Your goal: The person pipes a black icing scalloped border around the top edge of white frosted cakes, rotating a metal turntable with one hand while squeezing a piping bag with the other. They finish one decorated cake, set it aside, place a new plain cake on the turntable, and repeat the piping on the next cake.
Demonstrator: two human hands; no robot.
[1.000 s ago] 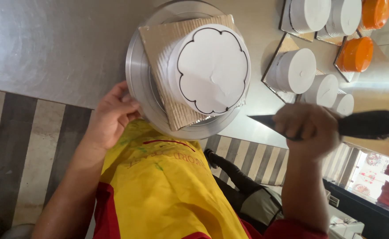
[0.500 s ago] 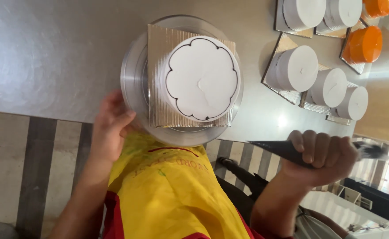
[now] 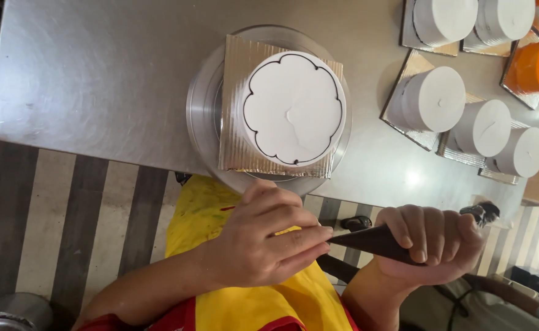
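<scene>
**Left hand moved from turntable to piping bag tip; cake untouched**

Steel worktop (image 3: 86, 79) over a striped floor forms the setting, seen from above. Nearest the camera, the person wears a yellow apron (image 3: 220, 220). The left hand (image 3: 263, 245), which a second ago rested against the turntable rim, has left it and now pinches the pointed tip of the dark piping bag (image 3: 373, 240) between its fingertips. The right hand (image 3: 432, 242) is clenched around the bag's body, with the twisted tail end sticking out past it to the right. The bag is held level, below the table edge and clear of the cake.

Beyond, the turntable (image 3: 203, 116) stands free of both hands. It carries a gold board (image 3: 236, 122) and the white cake (image 3: 294, 107), whose top bears a thin dark scalloped outline. Judgement: piping is paused while the tip is attended to.

Farther right sit several smaller white cakes (image 3: 435, 98) and an orange cake (image 3: 536, 64) on boards.
</scene>
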